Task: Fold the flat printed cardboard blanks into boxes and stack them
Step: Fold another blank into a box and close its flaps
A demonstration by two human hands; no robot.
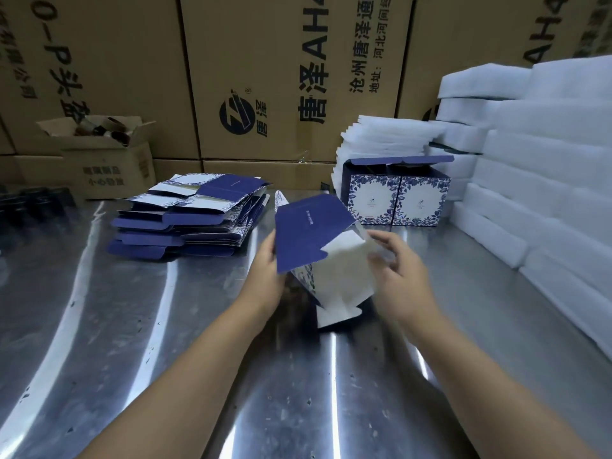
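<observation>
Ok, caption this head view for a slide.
Left hand and right hand fold a printed blank near two folded boxes.

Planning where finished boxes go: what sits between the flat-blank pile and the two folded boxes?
Head view: only the half-folded blank, gripped by the left hand with the right hand touching it, crosses that gap; otherwise bare steel table.

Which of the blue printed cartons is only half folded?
The carton between the left hand and right hand, flaps loose. The stack lies flat; the two boxes stand formed.
</observation>
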